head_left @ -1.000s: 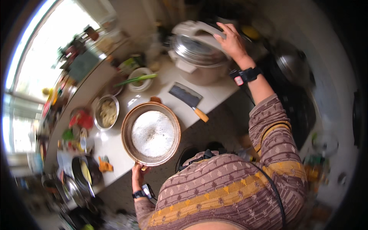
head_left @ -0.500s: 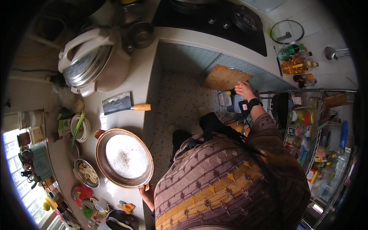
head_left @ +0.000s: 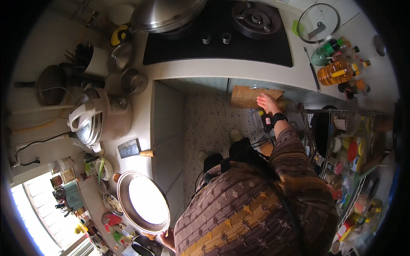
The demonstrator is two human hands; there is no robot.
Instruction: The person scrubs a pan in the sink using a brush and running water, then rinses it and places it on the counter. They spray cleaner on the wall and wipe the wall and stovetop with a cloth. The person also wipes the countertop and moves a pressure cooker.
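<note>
My left hand (head_left: 169,239) is closed at the lower edge of a round brown pan (head_left: 123,204), holding it by the rim or a small handle there; part of the hand is hidden by my sleeve and the pan. A bright white glare fills the pan's inside, so its contents cannot be made out. On the pan's far side is a short brown handle (head_left: 116,177). My right hand (head_left: 267,103) is held out over the floor, fingers stretched and nothing in it. Just beyond that hand leans a wooden board (head_left: 244,97) against the cabinet.
A cleaver (head_left: 130,149) lies on the left counter beside a pressure cooker (head_left: 112,116). A bowl of pale slices (head_left: 112,204) stands left of the pan. Ahead are a black gas stove (head_left: 218,51) and a large lidded pot (head_left: 168,15). A crowded wire rack (head_left: 354,112) stands at right.
My view has shifted up toward the stove, so the counter things appear lower. The pan looks more tilted, still at my left hand. My right hand stays outstretched.
</note>
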